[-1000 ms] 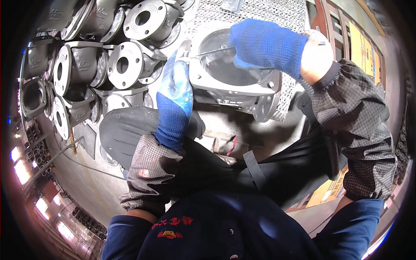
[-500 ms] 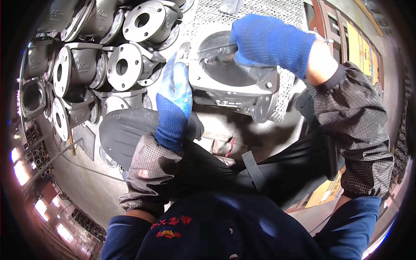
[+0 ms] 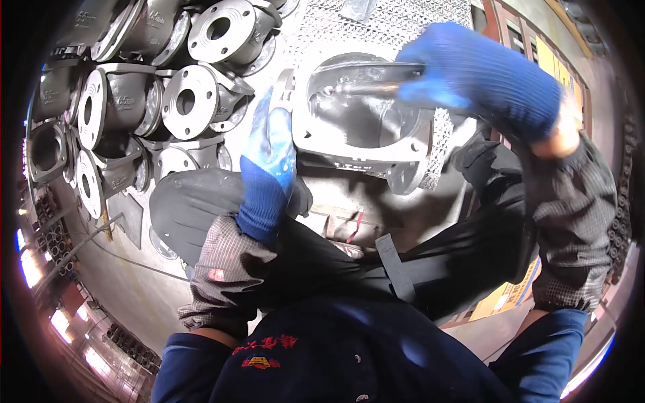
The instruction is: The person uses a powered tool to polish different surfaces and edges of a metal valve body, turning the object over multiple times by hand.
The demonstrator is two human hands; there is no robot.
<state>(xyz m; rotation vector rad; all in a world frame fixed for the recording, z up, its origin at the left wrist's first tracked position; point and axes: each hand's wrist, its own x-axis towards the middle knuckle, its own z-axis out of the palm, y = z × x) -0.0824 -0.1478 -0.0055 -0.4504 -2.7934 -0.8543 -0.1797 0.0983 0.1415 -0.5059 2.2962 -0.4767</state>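
A grey cast-metal valve body (image 3: 359,153) lies in front of me with its wide, rounded opening facing up. My left hand (image 3: 267,151), in a blue coated glove, is closed on the flange at its left end, thumb against the near side. Over the right part of the opening is my right hand (image 3: 474,75), blue-gloved and smeared by motion. Its fingers are wrapped round a slim rod-like tool (image 3: 366,88), which reaches left into the cavity. The tool is blurred, so its exact kind does not show.
Several similar flanged castings (image 3: 190,101) are stacked at the left. A textured metal mesh surface (image 3: 316,30) lies beneath and behind the valve body. Yellow cardboard (image 3: 552,62) and a reddish frame (image 3: 494,23) stand at the right. My knees flank the work.
My right hand has moved to the right, drawing back from the middle of the opening, and more of the rod-like tool shows. My left hand stays on the flange.
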